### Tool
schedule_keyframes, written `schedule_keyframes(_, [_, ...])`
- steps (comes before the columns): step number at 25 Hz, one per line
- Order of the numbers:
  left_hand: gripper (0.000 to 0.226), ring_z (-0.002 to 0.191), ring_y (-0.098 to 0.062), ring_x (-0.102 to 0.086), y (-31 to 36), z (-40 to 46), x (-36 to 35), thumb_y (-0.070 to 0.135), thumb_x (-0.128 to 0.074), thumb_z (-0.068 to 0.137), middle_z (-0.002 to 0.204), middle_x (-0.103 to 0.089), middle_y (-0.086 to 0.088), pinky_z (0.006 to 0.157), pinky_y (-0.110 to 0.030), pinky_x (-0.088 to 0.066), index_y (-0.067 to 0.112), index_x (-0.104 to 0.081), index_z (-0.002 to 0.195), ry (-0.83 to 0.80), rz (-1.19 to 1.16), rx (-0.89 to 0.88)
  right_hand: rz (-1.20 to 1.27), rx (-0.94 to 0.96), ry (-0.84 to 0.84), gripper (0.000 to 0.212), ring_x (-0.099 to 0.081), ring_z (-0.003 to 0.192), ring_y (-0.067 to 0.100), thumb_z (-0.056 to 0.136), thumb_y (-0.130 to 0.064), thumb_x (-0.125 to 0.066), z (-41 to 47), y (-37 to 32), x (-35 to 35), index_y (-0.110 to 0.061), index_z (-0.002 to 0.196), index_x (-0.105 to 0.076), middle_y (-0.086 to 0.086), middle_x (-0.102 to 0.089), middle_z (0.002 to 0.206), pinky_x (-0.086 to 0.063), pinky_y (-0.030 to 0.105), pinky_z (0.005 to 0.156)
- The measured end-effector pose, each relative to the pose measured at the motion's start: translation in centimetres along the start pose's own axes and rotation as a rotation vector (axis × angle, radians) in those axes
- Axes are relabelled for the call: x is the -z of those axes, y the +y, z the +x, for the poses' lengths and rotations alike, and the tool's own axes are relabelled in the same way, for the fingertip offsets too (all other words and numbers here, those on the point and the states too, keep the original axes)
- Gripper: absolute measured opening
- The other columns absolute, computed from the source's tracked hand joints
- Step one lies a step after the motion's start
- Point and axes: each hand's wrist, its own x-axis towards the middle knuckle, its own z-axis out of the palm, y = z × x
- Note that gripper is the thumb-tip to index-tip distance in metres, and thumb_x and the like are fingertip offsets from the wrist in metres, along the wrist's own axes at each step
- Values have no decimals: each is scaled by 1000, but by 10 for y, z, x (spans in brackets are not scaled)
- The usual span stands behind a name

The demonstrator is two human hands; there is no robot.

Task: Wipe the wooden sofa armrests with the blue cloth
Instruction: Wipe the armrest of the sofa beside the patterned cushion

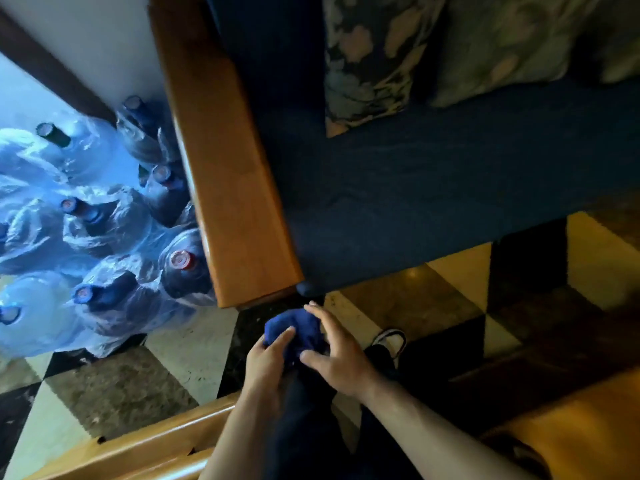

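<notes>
1. Blue cloth (294, 329) is bunched up btwn both hands, held in the air above the floor, just below the front end of the wooden armrest (228, 174); not touching the wood.
2. L hand (268, 355) grips the cloth from the left side, fingers curled onto the fabric, one finger lying across the top.
3. R hand (337, 355) is on the right side of the cloth w/ fingers spread & extended; thumb rests near the bottom of the bundle. Can't tell if the fingertips press the fabric or just hover over it.
4. Armrest runs diagonally from top centre down to its front end near the hands; dark blue sofa seat (433, 188) lies right beside it, w/ patterned cushions (374, 57) at the back.
5. Left of the armrest: a cluster of large water bottles (104, 237) wrapped in plastic, standing on the checkered tile floor (138, 382).
6. A shoe (389, 341) shows just right of the R hand.
</notes>
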Motion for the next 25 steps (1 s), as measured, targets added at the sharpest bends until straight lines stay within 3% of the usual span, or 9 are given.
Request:
schedule_keyframes(3, [23, 82, -43, -72, 5, -19, -52, 10, -67, 93, 94, -73, -30, 81, -53, -59, -5, -68, 111, -113, 119, -8, 220, -120, 302, 46, -57, 125, 5, 86, -35, -68, -31, -13, 60, -32, 130, -55, -4, -61, 136, -45, 27, 108])
schedule_keyframes(6, [20, 77, -39, -75, 6, -48, -139, 10, -62, 95, 95, -74, -28, 68, -45, -61, 1, -69, 111, -308, 243, -39, 632, -355, 486, 10, -69, 95, 17, 98, -32, -63, -66, -13, 133, -26, 105, -67, 7, -72, 116, -56, 31, 80])
schedule_keyframes(7, [18, 82, -42, -75, 4, -61, -174, 8, -62, 95, 99, -75, -29, 72, -48, -62, 3, -71, 109, -358, 286, -41, 824, -415, 471, 18, -69, 91, 18, 99, -37, -61, -82, -7, 160, -22, 106, -69, 7, -73, 110, -55, 31, 76])
schedule_keyframes(11, [17, 93, -36, -76, -16, -112, -300, 8, -69, 91, 104, -78, -16, 80, -46, -60, 11, -73, 107, -552, 546, -154, 1325, -426, 517, 37, -66, 112, 30, 96, -46, -64, -139, 29, 249, -18, 121, -65, 11, -71, 120, -54, 44, 98])
schedule_keyframes(16, [8, 69, -15, -77, -60, -159, -422, 5, -72, 89, 78, -81, -5, 52, -22, -57, 9, -76, 94, -683, 875, -327, 1503, -243, 806, 31, -70, 106, 42, 94, -25, -69, -186, 75, 332, -5, 118, -70, 23, -76, 109, -53, 56, 100])
schedule_keyframes(19, [14, 86, -24, -77, -78, -175, -479, 4, -73, 89, 94, -80, -14, 68, -30, -60, 8, -76, 102, -750, 1018, -365, 1521, -216, 950, 32, -67, 108, 47, 97, -13, -63, -189, 105, 379, 8, 121, -67, 32, -71, 109, -49, 59, 104])
schedule_keyframes(22, [29, 104, -36, -70, -88, -176, -556, -1, -70, 90, 111, -74, -22, 94, -49, -56, 1, -70, 118, -803, 1137, -396, 1539, -169, 1021, 27, -70, 94, 44, 100, -8, -56, -185, 121, 446, 10, 116, -66, 31, -72, 101, -57, 49, 82])
schedule_keyframes(23, [30, 104, -35, -70, -91, -174, -586, -1, -69, 89, 112, -73, -23, 95, -50, -55, 2, -69, 119, -813, 1173, -397, 1537, -167, 1047, 24, -71, 90, 43, 100, -7, -56, -183, 127, 472, 10, 112, -67, 31, -72, 98, -58, 46, 77])
schedule_keyframes(25, [36, 104, -33, -70, -95, -178, -641, 1, -70, 87, 114, -73, -20, 97, -49, -55, 6, -65, 122, -818, 1198, -381, 1507, -190, 1117, 17, -68, 94, 43, 98, -6, -59, -183, 133, 523, 9, 102, -66, 30, -71, 99, -54, 46, 82])
